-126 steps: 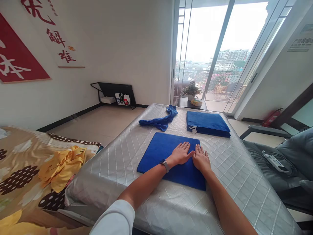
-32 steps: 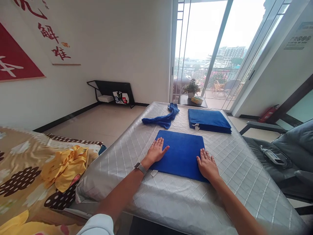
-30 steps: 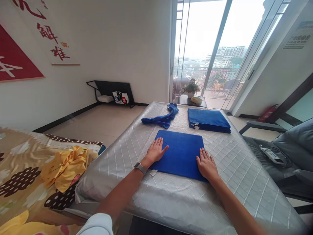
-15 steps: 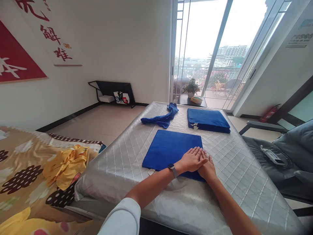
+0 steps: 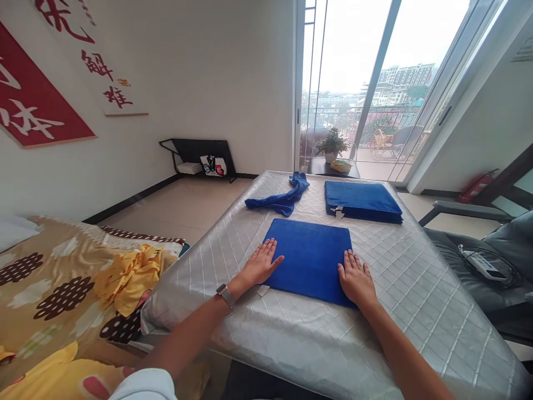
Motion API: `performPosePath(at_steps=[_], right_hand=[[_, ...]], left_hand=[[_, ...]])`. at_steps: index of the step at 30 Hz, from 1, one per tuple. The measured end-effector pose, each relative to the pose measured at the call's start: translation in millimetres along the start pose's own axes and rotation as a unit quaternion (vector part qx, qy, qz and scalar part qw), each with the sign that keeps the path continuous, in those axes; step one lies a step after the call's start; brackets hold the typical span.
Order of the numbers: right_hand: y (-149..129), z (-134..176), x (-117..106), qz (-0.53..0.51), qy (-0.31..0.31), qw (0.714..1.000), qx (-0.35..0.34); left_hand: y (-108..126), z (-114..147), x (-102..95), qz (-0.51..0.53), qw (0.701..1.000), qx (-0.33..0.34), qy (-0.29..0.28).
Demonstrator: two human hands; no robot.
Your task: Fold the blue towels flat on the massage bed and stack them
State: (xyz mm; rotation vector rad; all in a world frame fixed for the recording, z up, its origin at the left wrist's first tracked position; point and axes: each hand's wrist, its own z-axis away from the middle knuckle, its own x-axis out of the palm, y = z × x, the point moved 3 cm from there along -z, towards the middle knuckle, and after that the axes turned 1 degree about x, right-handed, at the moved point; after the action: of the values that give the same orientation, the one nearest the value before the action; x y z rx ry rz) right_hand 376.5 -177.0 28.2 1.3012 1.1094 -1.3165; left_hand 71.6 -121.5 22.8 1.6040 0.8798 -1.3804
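From my remote station I see the folded blue cloth (image 5: 310, 258) lying flat towards the near end of the silver quilted mattress (image 5: 437, 289), between the two hands; its longer-looking direction runs left to right across my view, skewed a little so that the right end of its near edge comes closer to me (with this squeezed angle I cannot be sure of the true long axis); a white label (image 5: 263, 290) sticks out at its near left corner. The grip of the left hand (image 5: 259, 264) is flat and uncurled at the cloth's left edge, fingers pointing away from me, thumb stretched inward over the blue; the grip of the right hand (image 5: 357, 278) is likewise straight-fingered, resting at the right edge, thumb inward; a watch (image 5: 225, 294) is worn on the left arm. Farther off, a crumpled blue cloth (image 5: 281, 198) trails up to the right; right of it lies a stack of blue cloths (image 5: 362, 201).
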Motion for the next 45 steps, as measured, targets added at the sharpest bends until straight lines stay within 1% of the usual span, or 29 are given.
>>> performPosePath(at_steps=[3,7,11,14,16,18,19,20,21,22,24,25,26,27,28,30,32,34,38,40,42,45], right_hand=[[0.7,-1.4,0.5,-0.002,0.002,1.000,-0.002],[2.3,3.6,-2.7,0.004,0.010,1.000,-0.004],[5.0,25.0,-2.3,0.022,0.025,0.999,-0.018],[6.0,44.3,5.2,0.018,0.022,0.999,-0.028],[5.5,52.6,10.3,0.011,0.015,0.999,-0.027],[4.6,56.1,13.0,0.005,0.009,1.000,-0.020],[4.0,56.5,13.2,0.001,0.007,1.000,-0.016],[3.6,56.5,12.9,-0.003,0.006,1.000,-0.014],[3.3,56.2,12.2,-0.007,0.007,1.000,-0.014],[3.3,56.1,11.5,-0.009,0.008,1.000,-0.016],[4.0,56.4,10.6,-0.004,0.009,1.000,-0.022],[4.3,56.9,10.7,0.002,0.008,1.000,-0.029],[4.4,57.5,11.0,0.008,0.005,0.999,-0.038],[4.5,58.0,11.4,0.015,0.001,0.999,-0.046],[4.4,58.4,11.7,0.020,-0.001,0.999,-0.051],[3.9,58.8,11.2,0.022,0.003,0.999,-0.047],[3.3,58.7,9.9,0.019,0.010,0.999,-0.030],[2.5,58.5,9.0,0.015,0.010,1.000,-0.020],[1.9,58.4,9.2,0.010,0.002,1.000,-0.020],[2.1,57.9,9.1,0.007,0.000,1.000,-0.017],[2.2,57.5,7.6,0.009,-0.003,1.000,-0.011],[2.0,59.3,3.8,0.012,-0.007,1.000,-0.012]], left_hand=[[-7.4,6.5,1.1,0.003,1.000,-0.006,0.006],[-2.7,5.1,1.9,0.005,1.000,-0.005,0.010],[-3.3,5.5,0.6,0.014,1.000,-0.005,0.004],[-5.6,4.8,-4.0,0.012,1.000,-0.004,-0.007],[-0.7,1.3,-9.5,0.006,1.000,-0.016,-0.014],[16.8,-4.0,-15.4,0.009,0.999,-0.030,-0.017],[31.8,-6.6,-17.6,0.014,0.999,-0.025,-0.017],[51.0,-8.8,-19.0,0.022,1.000,-0.006,-0.016],[73.5,-10.0,-19.2,0.032,0.999,0.029,-0.015],[97.9,-10.2,-18.3,0.042,0.996,0.077,-0.014],[144.0,-7.3,-13.9,0.061,0.983,0.174,-0.015],[162.1,-4.9,-10.6,0.068,0.975,0.210,-0.022],[175.5,-2.5,-7.2,0.073,0.968,0.237,-0.029],[183.5,-0.2,-4.0,0.076,0.964,0.253,-0.037],[186.3,1.7,-1.5,0.077,0.962,0.260,-0.043],[177.9,5.0,1.3,0.079,0.962,0.256,-0.051],[154.9,8.5,1.3,0.079,0.968,0.230,-0.053],[122.5,14.2,-0.2,0.074,0.979,0.184,-0.052],[51.4,34.8,-3.4,0.039,0.998,0.049,-0.031],[25.4,46.5,-3.6,0.027,0.999,-0.001,-0.016],[11.3,54.9,-2.3,0.024,0.999,-0.022,-0.007],[7.6,59.6,0.0,0.021,0.999,-0.028,0.003]])
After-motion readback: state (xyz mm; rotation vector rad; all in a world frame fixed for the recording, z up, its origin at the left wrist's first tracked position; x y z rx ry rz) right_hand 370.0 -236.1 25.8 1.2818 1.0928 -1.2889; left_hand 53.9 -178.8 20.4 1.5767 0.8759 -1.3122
